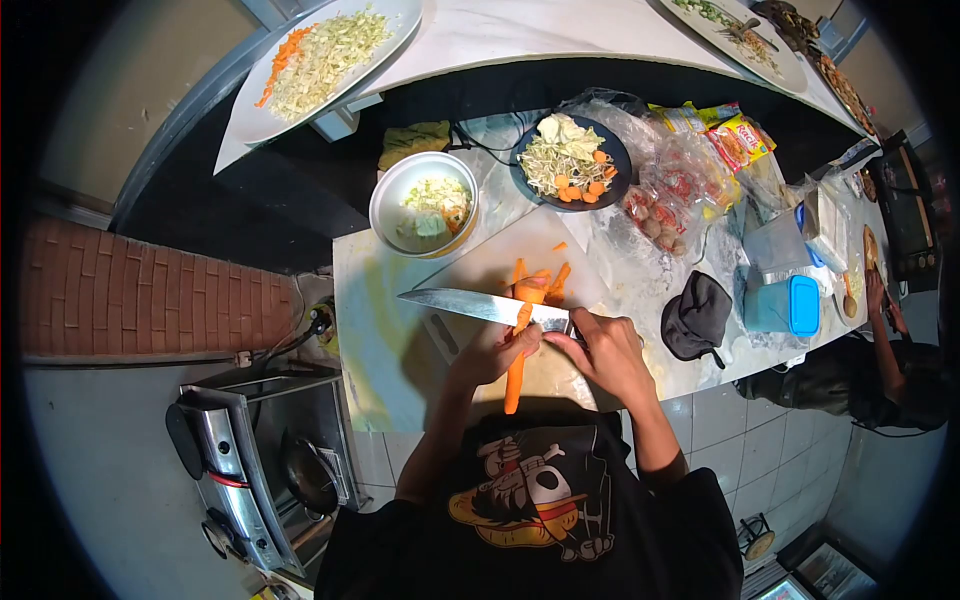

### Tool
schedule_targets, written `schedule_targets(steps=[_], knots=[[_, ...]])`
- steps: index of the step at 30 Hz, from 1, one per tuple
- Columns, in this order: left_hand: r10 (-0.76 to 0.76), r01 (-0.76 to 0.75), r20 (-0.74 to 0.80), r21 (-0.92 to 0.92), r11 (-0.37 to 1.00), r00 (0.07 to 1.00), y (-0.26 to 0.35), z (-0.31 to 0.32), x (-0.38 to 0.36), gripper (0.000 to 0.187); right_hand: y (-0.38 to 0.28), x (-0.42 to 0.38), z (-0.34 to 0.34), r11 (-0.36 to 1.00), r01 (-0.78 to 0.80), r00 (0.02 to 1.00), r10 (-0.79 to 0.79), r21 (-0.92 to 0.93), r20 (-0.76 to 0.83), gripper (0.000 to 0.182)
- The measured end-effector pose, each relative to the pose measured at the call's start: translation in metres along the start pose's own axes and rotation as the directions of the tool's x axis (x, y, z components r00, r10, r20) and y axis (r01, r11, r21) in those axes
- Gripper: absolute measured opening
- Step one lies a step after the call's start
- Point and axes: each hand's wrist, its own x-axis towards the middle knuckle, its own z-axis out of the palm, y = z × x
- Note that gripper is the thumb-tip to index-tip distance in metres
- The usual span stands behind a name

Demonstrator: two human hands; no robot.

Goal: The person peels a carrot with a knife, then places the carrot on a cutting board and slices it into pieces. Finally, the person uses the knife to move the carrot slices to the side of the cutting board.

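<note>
My left hand (493,357) is closed around an orange carrot (514,385), whose lower end points toward my body. My right hand (604,352) grips the handle of a large knife (465,303). The blade lies across the carrot, its tip pointing left. Beneath both hands is a light cutting board (490,262), with carrot pieces (559,280) beyond the blade. A white bowl (386,205) holding chopped vegetables stands behind the board on the left. Behind the board, a dark plate (622,165) carries sprouts, leaves and carrot slices.
On the right are plastic bags (665,190), a black cap (697,315) and a blue-lidded container (803,305). A raised counter (480,40) holds platters of vegetables. Another person (900,380) stands at the far right. A stove (228,470) is at lower left.
</note>
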Motion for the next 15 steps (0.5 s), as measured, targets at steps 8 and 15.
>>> schedule_targets(steps=[8,15], knots=[[0.001,-0.001,0.008,-0.012,1.000,1.000,-0.013,-0.005,-0.003,0.050,-0.003,0.002,-0.002,0.999,0.024,0.999,-0.025,-0.024,-0.039,0.040],[-0.129,0.131,-0.047,0.032,0.991,0.990,-0.019,-0.004,-0.003,0.046,0.005,0.001,0.003,0.992,0.058,0.998,-0.062,-0.111,-0.033,0.038]])
